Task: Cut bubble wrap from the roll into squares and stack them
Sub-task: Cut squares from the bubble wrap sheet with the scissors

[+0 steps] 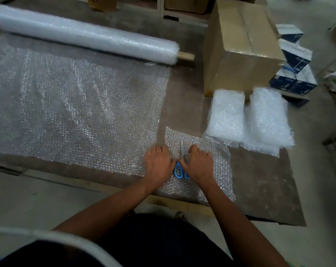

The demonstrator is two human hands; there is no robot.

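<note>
Head cam: cut bubble wrap piece (pixel 200 170) lies at the brown surface's (pixel 259 182) near edge, both hands pressing it, blue scissors (pixel 179 166) between them. Left hand (pixel 159 164) and right hand (pixel 199 162) have curled fingers, but exact grip I can't tell. Roll (pixel 82 33) sits far left, two stacks (pixel 248 116) right, cardboard box (pixel 240 45) behind, grey floor (pixel 48 199) around.

Both forearms bare — no sleeves, nothing worn on either wrist — dark clothing (pixel 159 239) below.

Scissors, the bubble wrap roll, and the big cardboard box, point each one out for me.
scissors (pixel 178 169): head view, on the blue handle loop between the hands.
bubble wrap roll (pixel 82 34): head view, on the middle of the rolled part.
cardboard box (pixel 240 26): head view, on its taped top face.
</note>
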